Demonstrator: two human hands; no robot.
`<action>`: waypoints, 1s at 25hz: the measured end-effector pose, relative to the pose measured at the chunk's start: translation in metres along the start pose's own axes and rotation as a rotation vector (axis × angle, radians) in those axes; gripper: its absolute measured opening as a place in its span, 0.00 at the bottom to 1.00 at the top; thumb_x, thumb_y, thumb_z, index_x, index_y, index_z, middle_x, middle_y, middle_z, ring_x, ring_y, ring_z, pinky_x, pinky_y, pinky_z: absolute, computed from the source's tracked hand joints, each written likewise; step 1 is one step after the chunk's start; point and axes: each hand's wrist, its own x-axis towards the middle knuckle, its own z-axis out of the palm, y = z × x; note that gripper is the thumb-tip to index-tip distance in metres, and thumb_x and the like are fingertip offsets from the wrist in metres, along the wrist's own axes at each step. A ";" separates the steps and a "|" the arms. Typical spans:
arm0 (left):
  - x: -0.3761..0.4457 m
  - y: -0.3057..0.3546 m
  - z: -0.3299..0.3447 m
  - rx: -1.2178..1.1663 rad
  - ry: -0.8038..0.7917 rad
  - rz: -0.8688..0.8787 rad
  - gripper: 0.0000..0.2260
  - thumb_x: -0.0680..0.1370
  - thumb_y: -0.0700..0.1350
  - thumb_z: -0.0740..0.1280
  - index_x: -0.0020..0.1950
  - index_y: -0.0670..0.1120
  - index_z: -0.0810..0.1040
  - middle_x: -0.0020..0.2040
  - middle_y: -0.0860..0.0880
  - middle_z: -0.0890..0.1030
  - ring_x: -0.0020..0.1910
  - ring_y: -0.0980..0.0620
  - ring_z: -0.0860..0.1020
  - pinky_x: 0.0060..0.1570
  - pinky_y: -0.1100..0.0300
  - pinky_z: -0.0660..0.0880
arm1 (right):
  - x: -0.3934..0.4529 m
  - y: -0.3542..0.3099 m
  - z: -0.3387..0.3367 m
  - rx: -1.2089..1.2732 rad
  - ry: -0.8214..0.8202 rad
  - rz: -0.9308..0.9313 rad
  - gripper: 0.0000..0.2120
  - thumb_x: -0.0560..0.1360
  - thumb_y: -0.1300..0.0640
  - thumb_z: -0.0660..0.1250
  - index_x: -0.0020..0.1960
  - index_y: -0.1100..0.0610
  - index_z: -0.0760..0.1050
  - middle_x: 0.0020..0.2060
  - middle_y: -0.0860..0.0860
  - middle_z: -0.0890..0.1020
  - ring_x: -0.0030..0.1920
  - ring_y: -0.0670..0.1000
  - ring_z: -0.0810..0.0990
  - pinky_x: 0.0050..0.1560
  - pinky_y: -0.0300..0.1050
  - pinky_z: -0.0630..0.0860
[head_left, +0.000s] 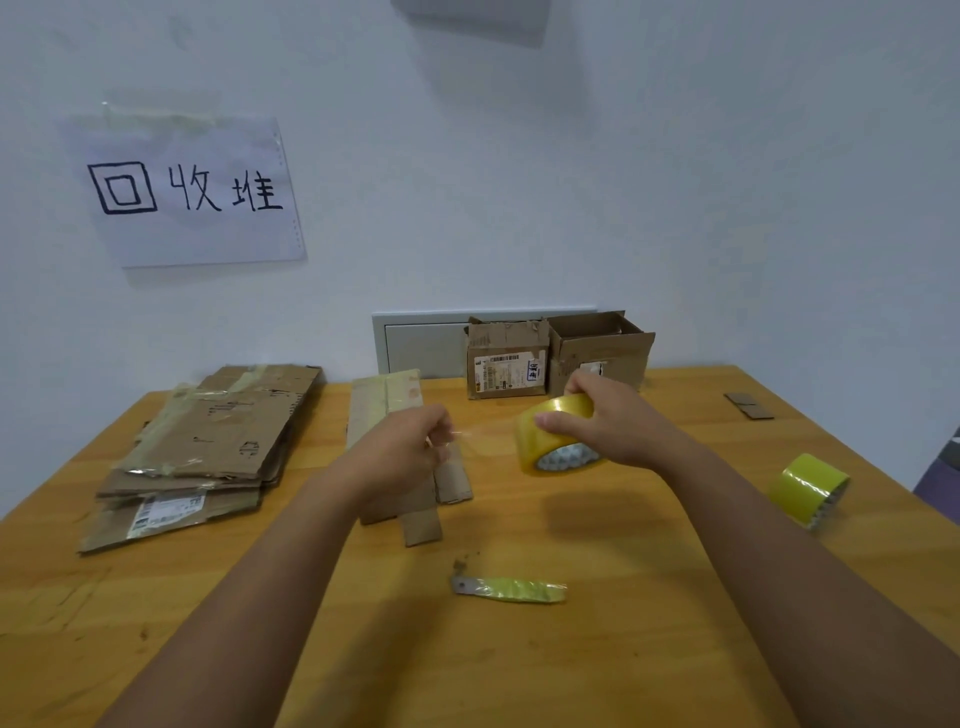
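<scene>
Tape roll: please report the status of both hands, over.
Right hand grips tape roll. Left hand pinches its free end, pulled out. Folded cardboard lies below; small cutter near, apart.

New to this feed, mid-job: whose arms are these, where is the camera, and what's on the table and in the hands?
No machine: a person's bare arms, filmed by one head-worn camera looking down. The right hand grips a yellow tape roll; the left hand pinches its loose end, pulled out. On the wooden table lie a stack of flattened cardboard, a folded cardboard piece below the hands, two small cartons by the wall, a second tape roll and a tape-wrapped blade.
</scene>
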 end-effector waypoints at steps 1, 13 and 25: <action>-0.004 -0.003 -0.003 -0.044 0.006 -0.011 0.06 0.80 0.42 0.66 0.50 0.53 0.73 0.50 0.57 0.75 0.49 0.57 0.74 0.39 0.67 0.69 | 0.001 -0.003 0.001 0.011 0.008 -0.013 0.19 0.74 0.40 0.68 0.52 0.54 0.71 0.44 0.48 0.75 0.43 0.49 0.74 0.40 0.45 0.73; -0.046 -0.070 -0.023 -0.721 0.234 -0.332 0.05 0.79 0.40 0.69 0.53 0.45 0.81 0.45 0.45 0.81 0.45 0.50 0.79 0.45 0.59 0.74 | 0.028 -0.042 0.045 0.044 0.021 -0.140 0.16 0.74 0.39 0.68 0.45 0.50 0.68 0.40 0.48 0.73 0.38 0.47 0.71 0.36 0.42 0.68; -0.039 -0.089 -0.019 -0.915 0.404 -0.448 0.10 0.77 0.41 0.71 0.57 0.43 0.77 0.48 0.43 0.80 0.46 0.49 0.79 0.45 0.57 0.76 | 0.052 -0.047 0.059 0.021 -0.041 -0.104 0.17 0.74 0.39 0.67 0.48 0.51 0.68 0.41 0.46 0.73 0.40 0.46 0.72 0.35 0.41 0.68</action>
